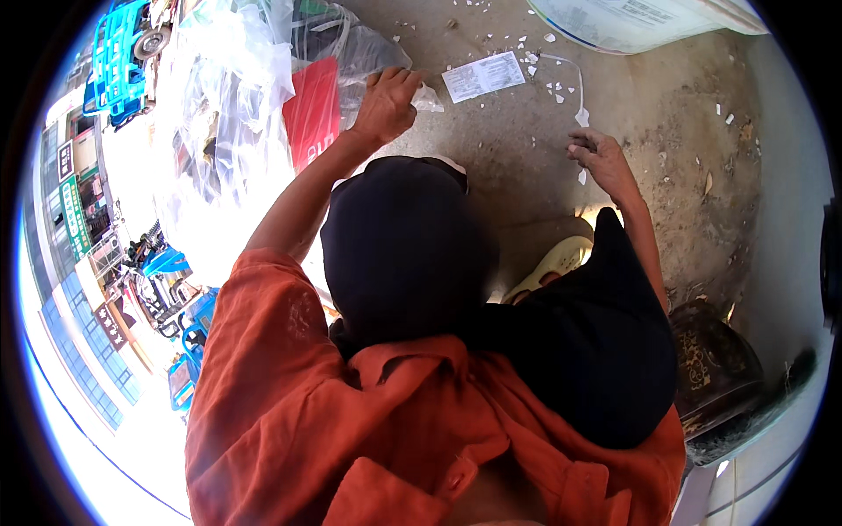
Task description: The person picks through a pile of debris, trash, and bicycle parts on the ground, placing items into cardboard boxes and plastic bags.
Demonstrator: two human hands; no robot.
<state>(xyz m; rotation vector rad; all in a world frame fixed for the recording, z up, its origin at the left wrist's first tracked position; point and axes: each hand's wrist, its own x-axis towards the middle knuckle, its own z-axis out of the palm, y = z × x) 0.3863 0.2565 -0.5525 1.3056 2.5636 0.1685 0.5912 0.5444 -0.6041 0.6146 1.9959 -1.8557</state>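
Observation:
My left hand is closed, its fingers curled on the edge of a clear plastic bag that spreads to the left. A red printed panel shows under the plastic beside my wrist. My right hand hangs over the floor with its fingers bent and the thumb a little apart; I see nothing between them. Just beyond those fingertips lies a thin white strip with a flat end. Between the hands and farther off, a white printed slip of paper lies flat.
Small white scraps dot the concrete floor. A large whitish tub stands at the far right. A dark patterned container is at the lower right by the pale wall. Blue vehicles stand outside at left.

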